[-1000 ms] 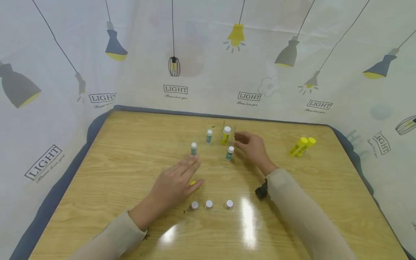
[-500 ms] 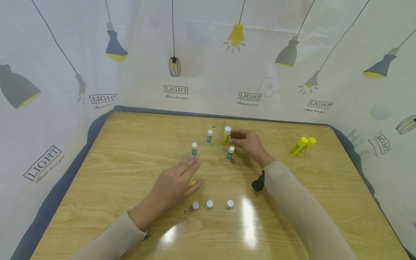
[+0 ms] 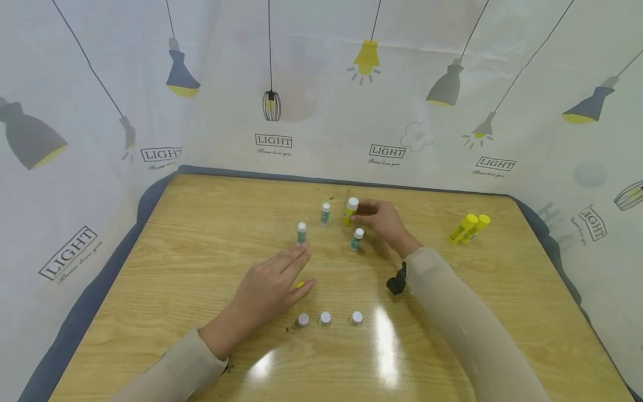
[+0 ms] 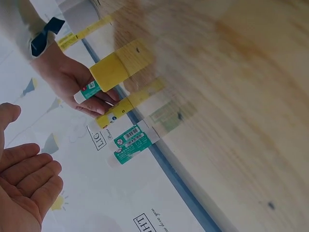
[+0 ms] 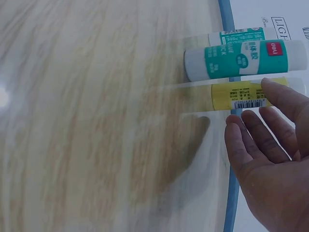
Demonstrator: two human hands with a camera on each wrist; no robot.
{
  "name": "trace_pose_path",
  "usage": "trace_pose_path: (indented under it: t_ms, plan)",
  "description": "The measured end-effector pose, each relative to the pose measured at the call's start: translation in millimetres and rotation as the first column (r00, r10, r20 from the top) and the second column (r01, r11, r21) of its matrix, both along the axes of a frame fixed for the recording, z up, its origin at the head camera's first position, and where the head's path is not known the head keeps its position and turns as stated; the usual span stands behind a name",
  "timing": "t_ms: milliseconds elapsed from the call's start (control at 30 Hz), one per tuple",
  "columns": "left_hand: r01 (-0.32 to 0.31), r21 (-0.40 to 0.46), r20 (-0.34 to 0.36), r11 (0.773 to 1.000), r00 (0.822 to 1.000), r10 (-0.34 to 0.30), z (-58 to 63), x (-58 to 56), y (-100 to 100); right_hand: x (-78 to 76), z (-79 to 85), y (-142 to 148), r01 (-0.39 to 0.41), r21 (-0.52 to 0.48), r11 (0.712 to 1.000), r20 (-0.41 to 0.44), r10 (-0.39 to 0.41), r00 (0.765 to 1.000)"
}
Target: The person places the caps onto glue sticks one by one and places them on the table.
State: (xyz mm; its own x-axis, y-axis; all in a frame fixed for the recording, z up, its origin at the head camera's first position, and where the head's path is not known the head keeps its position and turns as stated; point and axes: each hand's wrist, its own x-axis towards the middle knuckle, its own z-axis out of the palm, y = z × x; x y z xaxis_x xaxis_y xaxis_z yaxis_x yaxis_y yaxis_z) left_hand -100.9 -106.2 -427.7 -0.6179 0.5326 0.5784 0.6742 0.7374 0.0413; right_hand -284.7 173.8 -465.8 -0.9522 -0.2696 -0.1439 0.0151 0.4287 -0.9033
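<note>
Work looks partway: yellow stick [image 3: 349, 216] upright on the table [image 3: 226, 218], green sticks [image 3: 356, 243] near it; right hand [image 3: 385, 223] beside it, fingers loosely parted; left hand [image 3: 268, 283] in front, fingers straight, holding nothing; yellow tubes [image 3: 461, 230] well right, perhaps unhandled

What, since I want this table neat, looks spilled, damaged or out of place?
Small dark specks mark the wooden tabletop beside the front row's leftmost white cap; they break the plain grain, though whether dirt or damage I cannot tell. The visible glue sticks stand on end, and no spill shows.
</note>
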Motion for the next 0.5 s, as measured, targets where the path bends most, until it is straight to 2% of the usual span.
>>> trace_pose_path:
  t_ms: [300,500]
  plan:
    - [-0.005,-0.006,-0.001,1.0,1.0,0.005,-1.1,1.0,0.1,-2.5,5.5,-4.7,-0.012,0.014,1.0,0.037,0.012,0.999]
    - [-0.004,-0.01,0.003,1.0,1.0,0.004,-2.2,0.8,1.3,-4.4,6.8,-4.5,-0.018,0.096,0.995,-0.004,0.018,1.0]
